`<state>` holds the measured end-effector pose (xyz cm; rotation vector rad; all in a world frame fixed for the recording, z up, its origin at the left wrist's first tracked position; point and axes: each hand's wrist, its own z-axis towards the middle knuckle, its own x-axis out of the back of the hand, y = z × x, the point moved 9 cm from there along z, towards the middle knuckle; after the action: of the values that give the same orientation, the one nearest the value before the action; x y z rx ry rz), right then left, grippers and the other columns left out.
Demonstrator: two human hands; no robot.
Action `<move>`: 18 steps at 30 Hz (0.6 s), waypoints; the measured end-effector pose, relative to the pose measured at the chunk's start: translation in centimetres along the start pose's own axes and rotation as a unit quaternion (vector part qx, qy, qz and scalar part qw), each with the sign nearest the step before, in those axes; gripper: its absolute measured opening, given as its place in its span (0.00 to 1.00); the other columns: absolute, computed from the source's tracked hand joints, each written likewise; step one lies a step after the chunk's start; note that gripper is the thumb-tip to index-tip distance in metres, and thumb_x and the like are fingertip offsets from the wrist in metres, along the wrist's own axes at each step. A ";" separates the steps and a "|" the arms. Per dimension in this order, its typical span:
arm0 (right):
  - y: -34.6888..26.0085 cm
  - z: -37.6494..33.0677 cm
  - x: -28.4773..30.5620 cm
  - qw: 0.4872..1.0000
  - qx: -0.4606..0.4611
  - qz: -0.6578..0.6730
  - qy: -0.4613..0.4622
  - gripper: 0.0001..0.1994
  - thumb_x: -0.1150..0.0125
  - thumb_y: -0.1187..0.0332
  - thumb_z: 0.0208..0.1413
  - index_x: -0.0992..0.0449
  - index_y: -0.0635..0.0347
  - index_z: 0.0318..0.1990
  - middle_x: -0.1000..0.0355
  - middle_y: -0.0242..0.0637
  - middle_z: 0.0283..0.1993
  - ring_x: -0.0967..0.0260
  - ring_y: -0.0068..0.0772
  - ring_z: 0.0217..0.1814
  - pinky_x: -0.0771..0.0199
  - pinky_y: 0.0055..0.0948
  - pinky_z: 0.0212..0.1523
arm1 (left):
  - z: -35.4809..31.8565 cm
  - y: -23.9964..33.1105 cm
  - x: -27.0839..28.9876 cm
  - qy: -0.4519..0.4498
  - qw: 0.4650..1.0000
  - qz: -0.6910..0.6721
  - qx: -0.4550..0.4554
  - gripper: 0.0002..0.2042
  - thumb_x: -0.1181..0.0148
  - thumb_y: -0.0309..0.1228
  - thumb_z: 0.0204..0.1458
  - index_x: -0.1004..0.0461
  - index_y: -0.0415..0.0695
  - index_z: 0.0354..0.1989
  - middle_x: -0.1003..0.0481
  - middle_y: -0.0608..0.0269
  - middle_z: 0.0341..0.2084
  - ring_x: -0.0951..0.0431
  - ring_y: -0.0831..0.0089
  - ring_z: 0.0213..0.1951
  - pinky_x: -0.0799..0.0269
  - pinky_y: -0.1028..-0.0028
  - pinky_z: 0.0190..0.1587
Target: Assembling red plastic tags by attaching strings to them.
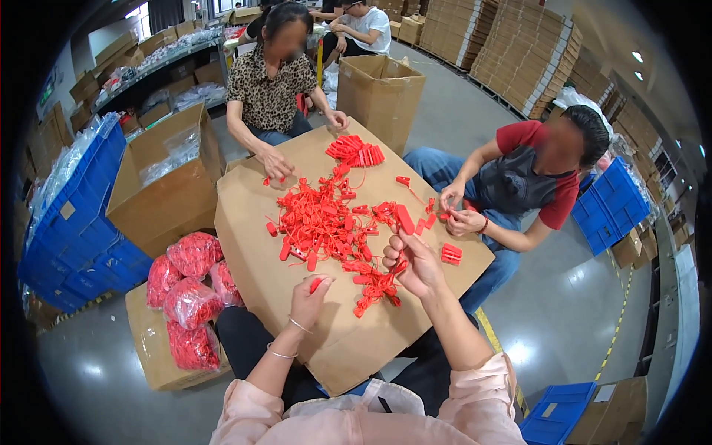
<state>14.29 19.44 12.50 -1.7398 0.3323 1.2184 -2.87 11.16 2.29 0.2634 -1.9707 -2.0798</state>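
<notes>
A heap of red plastic seal tags (326, 222) lies on a brown cardboard sheet (252, 274) used as a tabletop. My left hand (310, 300) is closed around one small red tag near the front of the heap. My right hand (411, 261) holds a bunch of red tags whose tails hang down toward the cardboard. A neat stack of red tags (356, 152) lies at the far side. A small stack (451, 254) sits to the right of my right hand.
A person in a leopard-print top (271, 89) sits across, and a person in a red and grey shirt (519, 178) sits at the right, both handling tags. Bags of red tags (189, 297) lie on a box at left. Cardboard boxes (167, 185) and blue crates (74, 222) stand around.
</notes>
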 end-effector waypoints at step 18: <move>8.3 -6.3 10.4 0.989 -0.069 0.044 0.123 0.08 0.52 0.66 0.57 0.30 0.60 0.39 0.29 0.33 0.31 0.31 0.33 0.43 0.33 0.28 0.43 | -7.3 -2.4 0.4 -0.137 0.958 -0.098 0.234 0.10 0.49 0.32 0.53 0.28 0.37 0.36 0.31 0.72 0.18 0.46 0.89 0.11 0.53 0.87 0.13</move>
<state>17.25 13.00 -0.36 -2.0208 0.4846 1.1123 -1.12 4.26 -0.52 0.2811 -2.6983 -1.8035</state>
